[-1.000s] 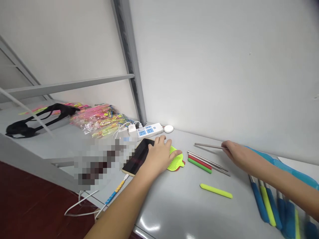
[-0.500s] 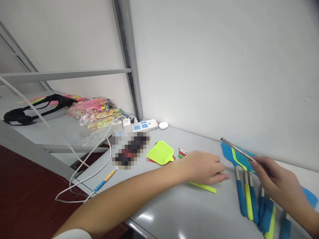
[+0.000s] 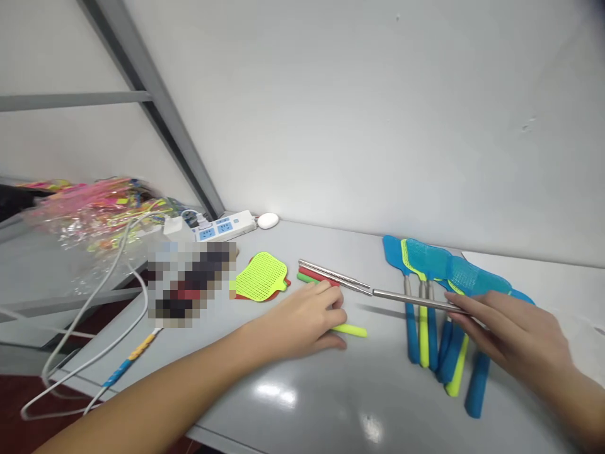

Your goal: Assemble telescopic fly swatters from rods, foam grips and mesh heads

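My right hand (image 3: 520,328) pinches a thin metal tube (image 3: 411,299), which points left above the table, its free end close to the tips of two metal rods (image 3: 331,275) lying there. My left hand (image 3: 309,318) rests low on the table, thumb and curled fingers around a yellow-green handle (image 3: 352,330); part of that handle is hidden beneath the hand. Red (image 3: 317,275) and green (image 3: 306,278) handles lie just behind its fingers. A yellow-green fly swatter head (image 3: 261,277) lies over a red one to the left. Assembled fly swatters (image 3: 425,258), blue and yellow-green, lie overlapping near my right hand.
A white power strip (image 3: 225,227) and a round white object (image 3: 268,221) sit by the wall. White cables (image 3: 97,302) loop over the left table edge. Plastic bags of colourful items (image 3: 104,211) fill the shelf at left. A blurred-out patch (image 3: 193,284) covers something nearby.
The view has turned right. My left hand has drawn back and down onto the yellow-green handle. My right hand has tilted the metal tube from slanting upward to nearly level.
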`<state>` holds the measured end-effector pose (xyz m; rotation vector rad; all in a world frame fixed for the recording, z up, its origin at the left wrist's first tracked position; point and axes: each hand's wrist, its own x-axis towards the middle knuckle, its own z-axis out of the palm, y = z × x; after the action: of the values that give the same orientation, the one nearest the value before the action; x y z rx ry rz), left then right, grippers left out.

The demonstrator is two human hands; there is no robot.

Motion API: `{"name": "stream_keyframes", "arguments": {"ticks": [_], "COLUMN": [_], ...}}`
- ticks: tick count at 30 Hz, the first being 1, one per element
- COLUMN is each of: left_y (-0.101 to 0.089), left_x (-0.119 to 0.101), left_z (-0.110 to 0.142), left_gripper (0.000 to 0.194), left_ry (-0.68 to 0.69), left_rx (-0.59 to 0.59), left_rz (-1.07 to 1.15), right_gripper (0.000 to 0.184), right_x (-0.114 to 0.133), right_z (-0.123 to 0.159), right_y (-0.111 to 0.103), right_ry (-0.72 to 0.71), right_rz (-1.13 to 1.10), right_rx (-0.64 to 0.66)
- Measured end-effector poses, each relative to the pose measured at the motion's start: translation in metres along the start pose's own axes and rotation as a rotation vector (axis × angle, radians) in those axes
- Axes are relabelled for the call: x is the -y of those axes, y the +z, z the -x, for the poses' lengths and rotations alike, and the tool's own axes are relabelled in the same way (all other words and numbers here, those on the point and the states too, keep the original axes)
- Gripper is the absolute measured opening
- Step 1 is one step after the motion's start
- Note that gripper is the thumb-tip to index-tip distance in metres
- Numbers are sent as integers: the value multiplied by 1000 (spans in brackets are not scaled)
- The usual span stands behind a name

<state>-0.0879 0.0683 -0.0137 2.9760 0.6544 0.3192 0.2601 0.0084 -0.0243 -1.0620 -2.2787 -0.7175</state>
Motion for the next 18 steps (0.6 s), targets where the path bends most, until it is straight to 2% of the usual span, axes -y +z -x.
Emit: {"name": "stream_keyframes", "arguments": {"ticks": [4,10,14,18], "left_y": [9,2,0,2], "left_x": [-5,4,12,14], "left_z": [-2,3,4,4], "left_gripper": [19,24,18,15], "left_ry": [-45,-185,-142,-113], "left_rx": [-68,-236,-322,-347], "left_rz": [43,122,144,178], "right_gripper": [32,22,21,22], "right_x": [9,16,16,17], "right_z": [-6,-9,-10,-10], "right_y": [1,1,2,4], "right_ry": [9,10,21,32], "right_rz": [-114,-132,-113,-129], "right_rx": [-4,-20,4,40]}}
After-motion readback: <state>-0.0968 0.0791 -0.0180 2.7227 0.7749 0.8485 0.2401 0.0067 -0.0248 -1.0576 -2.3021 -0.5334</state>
